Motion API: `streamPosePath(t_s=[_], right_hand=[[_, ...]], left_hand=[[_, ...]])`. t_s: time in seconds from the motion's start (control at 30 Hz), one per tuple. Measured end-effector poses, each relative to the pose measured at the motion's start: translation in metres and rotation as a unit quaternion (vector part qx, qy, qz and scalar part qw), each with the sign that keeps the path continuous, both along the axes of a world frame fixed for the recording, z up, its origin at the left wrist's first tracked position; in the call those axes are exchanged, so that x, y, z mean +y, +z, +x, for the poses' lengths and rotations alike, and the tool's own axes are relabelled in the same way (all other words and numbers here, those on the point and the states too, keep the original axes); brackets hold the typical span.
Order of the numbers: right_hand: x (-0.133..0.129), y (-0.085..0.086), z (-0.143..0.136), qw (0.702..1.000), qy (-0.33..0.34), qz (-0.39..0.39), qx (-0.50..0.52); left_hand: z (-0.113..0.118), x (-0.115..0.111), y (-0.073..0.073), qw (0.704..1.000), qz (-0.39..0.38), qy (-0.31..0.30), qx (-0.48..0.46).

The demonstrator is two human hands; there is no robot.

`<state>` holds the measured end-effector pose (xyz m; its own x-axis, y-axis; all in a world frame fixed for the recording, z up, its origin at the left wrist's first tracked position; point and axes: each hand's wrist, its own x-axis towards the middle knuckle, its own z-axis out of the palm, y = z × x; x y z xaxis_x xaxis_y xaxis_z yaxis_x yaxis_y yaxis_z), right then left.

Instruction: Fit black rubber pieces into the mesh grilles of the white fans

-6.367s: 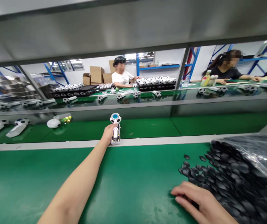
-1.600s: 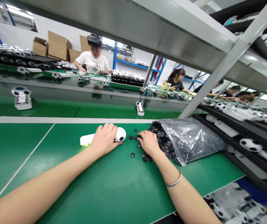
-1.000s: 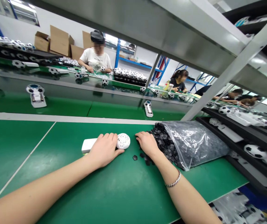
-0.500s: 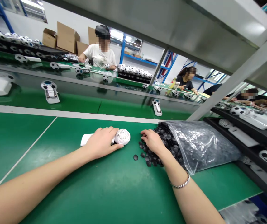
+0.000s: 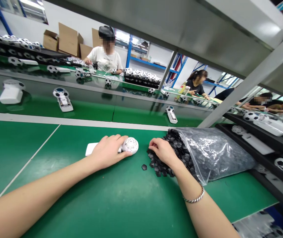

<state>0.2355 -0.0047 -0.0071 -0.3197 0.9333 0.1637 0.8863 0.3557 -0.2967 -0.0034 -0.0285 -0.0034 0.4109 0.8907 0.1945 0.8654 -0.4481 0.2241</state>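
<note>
arms: both bare to past the elbows, no sleeves in view | hands: left hand [image 5: 108, 152] and right hand [image 5: 163, 151] bare, ungloved, no rings visible | right wrist: thin silver-coloured beaded bracelet [image 5: 193, 199] | left wrist: bare

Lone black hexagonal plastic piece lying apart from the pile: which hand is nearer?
Right. The right hand sits on the pile just right of the lone black hexagonal plastic piece; the left hand, farther left, rests on the white handheld device.

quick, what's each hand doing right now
Left hand: closed over the white handheld device lying on the bench.
Right hand: fingers curled in the pile of black pieces; grip cannot be told.
</note>
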Motion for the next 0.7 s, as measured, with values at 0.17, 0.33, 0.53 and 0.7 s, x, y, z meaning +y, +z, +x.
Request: streamPosePath(t_s=[0.17, 0.33, 0.53, 0.7], right_hand=[[-0.01, 0.006, -0.014, 0.981, 0.082, 0.048, 0.169], [-0.025, 0.009, -0.028, 0.961, 0.154, 0.067, 0.22], [-0.033, 0.004, -0.037, 0.947, 0.243, 0.148, 0.147], [-0.038, 0.0, -0.047, 0.937, 0.29, 0.192, 0.045]], left_hand=[[0.001, -0.002, 0.001, 1.0, 0.008, -0.002, 0.017], [0.0, -0.003, 0.0, 1.0, 0.005, -0.007, 0.007], [0.0, -0.003, 0.002, 1.0, -0.002, -0.02, 0.003], [0.002, -0.005, 0.001, 0.999, 0.014, -0.032, 0.008]])
